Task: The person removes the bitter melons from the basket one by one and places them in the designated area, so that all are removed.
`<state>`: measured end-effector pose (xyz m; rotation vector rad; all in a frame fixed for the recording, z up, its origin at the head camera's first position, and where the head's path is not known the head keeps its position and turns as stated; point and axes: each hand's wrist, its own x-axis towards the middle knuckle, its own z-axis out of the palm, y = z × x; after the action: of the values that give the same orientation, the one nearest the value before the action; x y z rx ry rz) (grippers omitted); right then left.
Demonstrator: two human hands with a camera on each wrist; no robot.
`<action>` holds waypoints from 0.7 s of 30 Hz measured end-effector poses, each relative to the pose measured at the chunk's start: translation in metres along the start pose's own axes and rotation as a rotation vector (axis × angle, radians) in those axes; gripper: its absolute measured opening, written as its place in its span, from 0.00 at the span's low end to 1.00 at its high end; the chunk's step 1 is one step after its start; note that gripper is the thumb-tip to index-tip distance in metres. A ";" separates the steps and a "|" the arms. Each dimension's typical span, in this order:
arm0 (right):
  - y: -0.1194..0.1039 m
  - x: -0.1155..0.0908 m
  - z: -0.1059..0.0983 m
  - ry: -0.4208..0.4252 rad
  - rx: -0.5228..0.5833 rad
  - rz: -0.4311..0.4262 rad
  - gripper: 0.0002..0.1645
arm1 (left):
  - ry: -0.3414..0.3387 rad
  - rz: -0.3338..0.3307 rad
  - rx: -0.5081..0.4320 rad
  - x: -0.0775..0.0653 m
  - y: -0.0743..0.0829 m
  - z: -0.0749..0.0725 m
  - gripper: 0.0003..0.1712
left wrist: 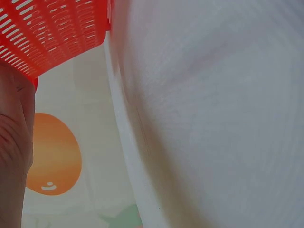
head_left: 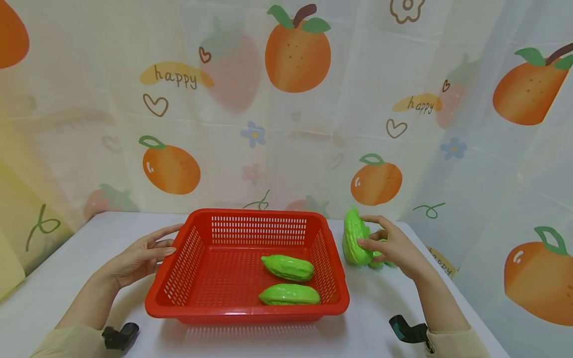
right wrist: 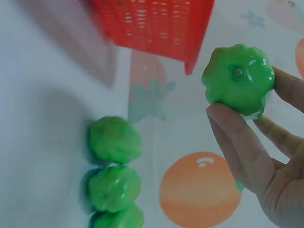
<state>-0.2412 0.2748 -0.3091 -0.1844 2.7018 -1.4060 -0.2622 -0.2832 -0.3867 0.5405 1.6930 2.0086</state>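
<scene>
A red plastic basket [head_left: 210,311] with slotted walls stands in the middle of the table, holding a pair of green ridged bitter melons [head_left: 288,268] on its right side. My left hand [head_left: 139,258] rests against the basket's left rim, its fingers and thumb on the outside. Right of the basket, my right hand [head_left: 396,246] pinches another bitter melon [right wrist: 237,78] between thumb and fingers and holds it upright above the table. Several more bitter melons [right wrist: 114,187] lie in a row on the table, partly hidden behind this hand in the head view.
A white cloth covers the table [head_left: 371,313]. Behind it hangs a pale curtain [head_left: 295,134] printed with oranges and strawberries. Black wrist straps with camera mounts [head_left: 120,337] sit at both sleeves.
</scene>
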 end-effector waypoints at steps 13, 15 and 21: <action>0.030 -0.007 0.003 -0.016 -0.020 0.064 0.44 | -0.011 0.013 -0.007 0.000 0.000 0.001 0.28; 0.032 -0.008 0.003 -0.020 -0.018 0.075 0.45 | -0.010 0.011 -0.007 0.000 0.000 0.001 0.28; 0.043 -0.011 0.003 -0.077 0.023 0.119 0.45 | 0.008 -0.006 -0.001 0.000 0.000 0.001 0.28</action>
<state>-0.2327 0.2978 -0.3457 -0.0726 2.5873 -1.3670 -0.2620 -0.2828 -0.3864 0.5273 1.6962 2.0094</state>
